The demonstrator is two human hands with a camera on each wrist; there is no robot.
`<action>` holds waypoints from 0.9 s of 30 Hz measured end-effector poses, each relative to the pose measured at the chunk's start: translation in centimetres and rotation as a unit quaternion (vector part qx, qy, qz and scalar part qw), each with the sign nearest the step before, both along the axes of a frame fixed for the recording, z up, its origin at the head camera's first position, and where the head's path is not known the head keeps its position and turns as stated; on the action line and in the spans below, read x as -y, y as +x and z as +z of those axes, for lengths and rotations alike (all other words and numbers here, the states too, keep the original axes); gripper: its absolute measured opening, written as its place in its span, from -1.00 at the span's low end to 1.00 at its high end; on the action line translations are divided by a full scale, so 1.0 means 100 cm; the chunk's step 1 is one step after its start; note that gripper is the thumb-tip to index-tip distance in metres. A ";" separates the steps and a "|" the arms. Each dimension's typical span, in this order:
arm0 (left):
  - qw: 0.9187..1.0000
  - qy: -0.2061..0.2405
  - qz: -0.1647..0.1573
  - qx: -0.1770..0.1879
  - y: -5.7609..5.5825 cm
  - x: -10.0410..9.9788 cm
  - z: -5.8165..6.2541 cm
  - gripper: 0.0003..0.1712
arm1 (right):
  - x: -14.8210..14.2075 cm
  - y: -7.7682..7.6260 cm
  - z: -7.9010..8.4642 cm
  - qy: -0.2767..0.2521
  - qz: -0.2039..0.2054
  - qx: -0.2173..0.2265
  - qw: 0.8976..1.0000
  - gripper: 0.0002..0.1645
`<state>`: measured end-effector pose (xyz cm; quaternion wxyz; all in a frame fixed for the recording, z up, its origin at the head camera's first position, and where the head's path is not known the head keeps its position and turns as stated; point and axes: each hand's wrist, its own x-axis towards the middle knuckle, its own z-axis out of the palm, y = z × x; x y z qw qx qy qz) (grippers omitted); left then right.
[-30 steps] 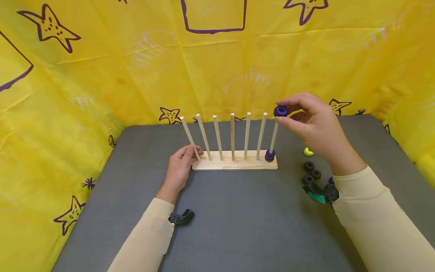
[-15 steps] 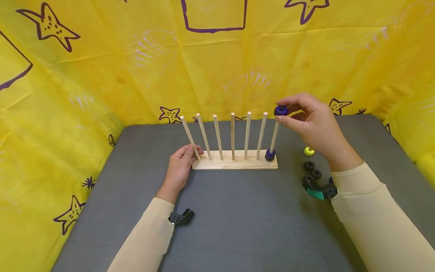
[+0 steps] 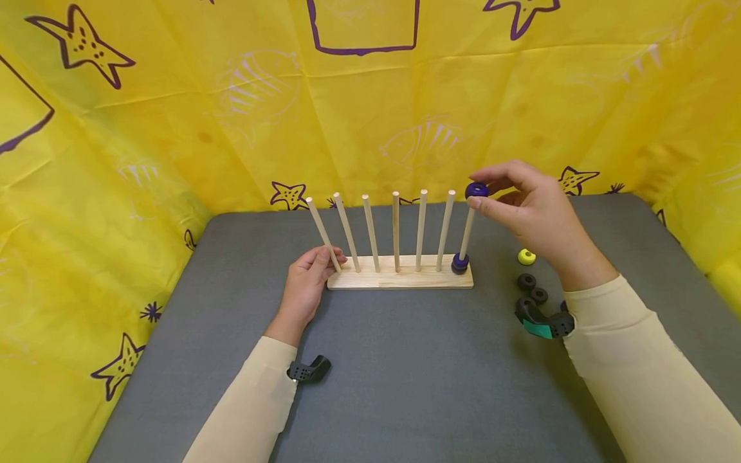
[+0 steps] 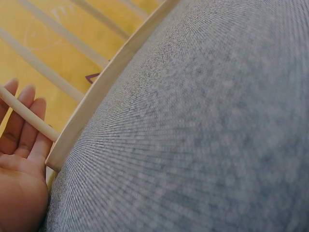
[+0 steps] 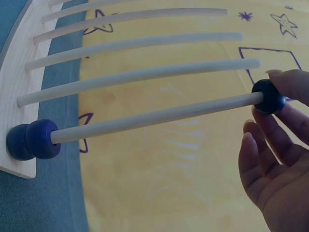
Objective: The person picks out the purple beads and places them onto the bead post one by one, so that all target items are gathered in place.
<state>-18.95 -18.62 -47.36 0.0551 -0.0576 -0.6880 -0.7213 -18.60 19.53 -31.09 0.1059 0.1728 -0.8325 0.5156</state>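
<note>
A wooden stand (image 3: 399, 278) with a row of upright pegs stands on the table. My left hand (image 3: 307, 283) is at its left end, fingers behind the leftmost peg (image 4: 34, 118) near its foot. My right hand (image 3: 529, 209) pinches a dark blue bead (image 3: 476, 190) between thumb and fingers at the top of the rightmost peg (image 5: 159, 116). In the right wrist view the peg's tip meets the bead's hole. At that peg's foot sit a blue bead (image 5: 42, 138) and a darker bead (image 5: 19, 142), one against the other.
A yellow bead (image 3: 526, 257) and several dark beads (image 3: 527, 281) lie right of the stand on the grey table (image 3: 376, 373). The right wrist strap (image 3: 541, 321) partly hides some. A yellow printed cloth (image 3: 359, 116) hangs behind and at the sides.
The blue bead has tilted slightly in my right hand at the peg's top. My right forearm has shifted a little left, showing more of the yellow bead. My left hand stays put.
</note>
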 end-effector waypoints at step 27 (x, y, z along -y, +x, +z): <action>1.000 0.006 0.003 0.001 0.000 0.000 0.000 -0.52 | -0.014 0.006 -0.002 -0.016 -0.001 -0.004 1.000 -0.70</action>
